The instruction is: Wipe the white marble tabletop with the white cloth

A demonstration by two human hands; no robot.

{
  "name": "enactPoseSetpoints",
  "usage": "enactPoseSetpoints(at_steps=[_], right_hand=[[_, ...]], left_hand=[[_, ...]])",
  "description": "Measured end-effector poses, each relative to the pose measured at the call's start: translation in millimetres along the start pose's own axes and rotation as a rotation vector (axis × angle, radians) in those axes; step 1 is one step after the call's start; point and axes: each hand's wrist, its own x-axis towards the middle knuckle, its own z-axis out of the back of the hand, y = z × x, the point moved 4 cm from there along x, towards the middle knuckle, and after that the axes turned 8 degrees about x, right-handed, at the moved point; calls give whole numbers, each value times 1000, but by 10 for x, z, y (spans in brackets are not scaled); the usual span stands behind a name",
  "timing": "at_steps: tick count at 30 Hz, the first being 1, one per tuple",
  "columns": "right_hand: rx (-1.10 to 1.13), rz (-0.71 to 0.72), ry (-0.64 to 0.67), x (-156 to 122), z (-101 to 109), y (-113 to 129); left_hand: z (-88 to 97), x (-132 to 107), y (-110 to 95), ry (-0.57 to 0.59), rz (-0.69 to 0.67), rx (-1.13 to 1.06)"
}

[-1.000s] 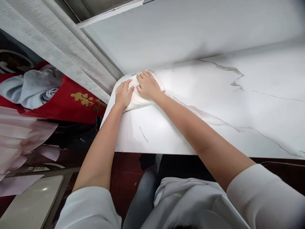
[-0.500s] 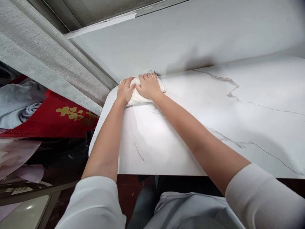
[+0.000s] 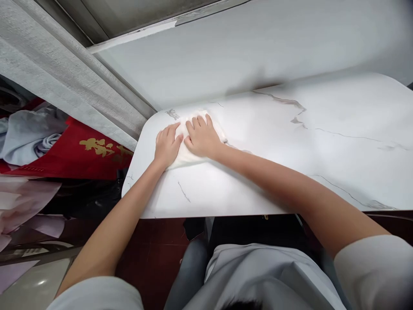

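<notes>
left hand (image 3: pixel 167 145) flat on cloth (image 3: pixel 186 155) | right hand (image 3: pixel 201 137) flat on cloth

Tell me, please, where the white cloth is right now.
In the head view, the white cloth lies flat under both hands, left hand and right hand, near the marble table's far-left corner.

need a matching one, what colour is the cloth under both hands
White cloth, on the white grey-veined marble table; head view.

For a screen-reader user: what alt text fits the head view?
Both hands, left hand and right hand, press flat on a white cloth near the far left corner of a white marble-patterned table. A red banner lies left.
</notes>
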Motion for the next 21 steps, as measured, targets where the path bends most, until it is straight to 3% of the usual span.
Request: enactPoseSetpoints(at_steps=[7,12,17,21], right_hand=[[-4,111,33,-866,279,311],[0,170,77,-1373,526,355],[23,154,66,-1641,698,228],[4,113,71,-1537,709,41]], left_hand=[[168,-958,-436,25,19,25],[196,-1412,-774,23,23,69],[151,-1500,-1044,79,-33,54],[81,-1249,-1122,109,-55,57]])
